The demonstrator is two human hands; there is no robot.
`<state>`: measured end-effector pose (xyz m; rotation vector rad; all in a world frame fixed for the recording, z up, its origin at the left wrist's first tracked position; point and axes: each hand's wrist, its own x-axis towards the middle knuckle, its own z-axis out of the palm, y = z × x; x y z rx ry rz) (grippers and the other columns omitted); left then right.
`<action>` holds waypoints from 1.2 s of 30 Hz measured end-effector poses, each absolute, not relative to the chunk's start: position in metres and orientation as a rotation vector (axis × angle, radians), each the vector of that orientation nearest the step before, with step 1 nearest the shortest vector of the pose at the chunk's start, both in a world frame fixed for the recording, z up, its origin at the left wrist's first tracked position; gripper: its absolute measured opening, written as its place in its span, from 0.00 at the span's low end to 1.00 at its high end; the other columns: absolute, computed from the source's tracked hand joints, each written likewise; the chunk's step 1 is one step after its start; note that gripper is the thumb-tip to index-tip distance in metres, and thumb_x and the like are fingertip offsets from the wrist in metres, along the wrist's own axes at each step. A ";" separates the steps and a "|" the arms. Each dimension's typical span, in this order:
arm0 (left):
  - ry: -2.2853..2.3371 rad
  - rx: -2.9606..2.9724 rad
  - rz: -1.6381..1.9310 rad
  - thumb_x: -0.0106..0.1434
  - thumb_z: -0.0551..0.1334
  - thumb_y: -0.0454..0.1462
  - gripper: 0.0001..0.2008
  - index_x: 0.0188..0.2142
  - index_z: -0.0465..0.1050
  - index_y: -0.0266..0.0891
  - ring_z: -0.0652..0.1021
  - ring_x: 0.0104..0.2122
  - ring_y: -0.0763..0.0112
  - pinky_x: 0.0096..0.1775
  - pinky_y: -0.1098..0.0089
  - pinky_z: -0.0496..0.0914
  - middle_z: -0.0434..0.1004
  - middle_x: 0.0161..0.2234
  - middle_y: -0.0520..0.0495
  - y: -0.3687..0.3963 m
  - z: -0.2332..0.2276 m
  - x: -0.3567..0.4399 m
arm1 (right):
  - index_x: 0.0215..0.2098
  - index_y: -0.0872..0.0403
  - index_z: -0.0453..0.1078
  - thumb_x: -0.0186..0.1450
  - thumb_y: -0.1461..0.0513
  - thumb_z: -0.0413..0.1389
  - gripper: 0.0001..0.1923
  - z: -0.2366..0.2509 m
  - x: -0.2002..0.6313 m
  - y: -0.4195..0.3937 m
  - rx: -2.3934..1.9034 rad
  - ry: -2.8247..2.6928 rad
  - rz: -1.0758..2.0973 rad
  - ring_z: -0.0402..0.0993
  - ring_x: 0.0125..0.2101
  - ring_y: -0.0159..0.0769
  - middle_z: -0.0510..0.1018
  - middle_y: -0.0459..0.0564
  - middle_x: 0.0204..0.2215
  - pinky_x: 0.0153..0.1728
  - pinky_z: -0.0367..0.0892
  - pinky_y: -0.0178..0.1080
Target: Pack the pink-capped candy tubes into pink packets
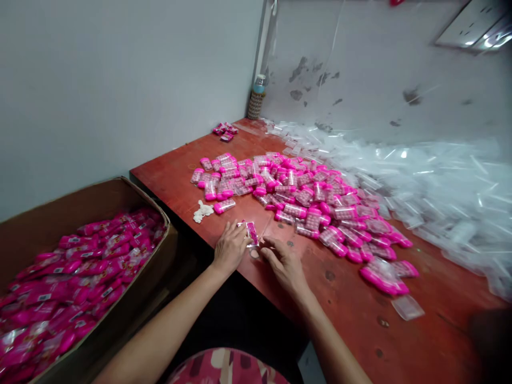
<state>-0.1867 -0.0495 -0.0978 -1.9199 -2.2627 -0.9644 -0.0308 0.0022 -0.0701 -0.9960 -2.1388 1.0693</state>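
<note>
A small clear packet with pink print (251, 233) is at the front edge of the red table. My left hand (231, 248) has its thumb and fingers closed on the packet's left side. Just right of the packet, my right hand (283, 263) is half curled with its thumb and fingers apart, and I see nothing in it. Beyond both hands spreads a heap of clear containers with bright pink ends (296, 209), filled with small pale pink balls. A crumpled white lump (203, 211) lies to the left of the heap.
An open cardboard box (169, 226) at the left holds many pink wrapped packs (88, 266). Clear plastic sleeves (432, 186) are piled along the wall on the right. At the table's far corner stand a bottle in a woven holder (256, 101) and several pink packets (226, 130).
</note>
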 end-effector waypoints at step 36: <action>-2.687 -2.345 -0.975 0.60 0.52 0.42 0.15 0.25 0.76 0.46 0.74 0.44 0.66 0.43 0.68 0.69 0.77 0.39 0.52 -0.196 -0.087 -0.180 | 0.43 0.52 0.68 0.60 0.57 0.50 0.15 -0.084 -0.013 0.001 -1.107 -2.048 1.092 0.72 0.41 0.41 0.76 0.52 0.41 0.44 0.65 0.45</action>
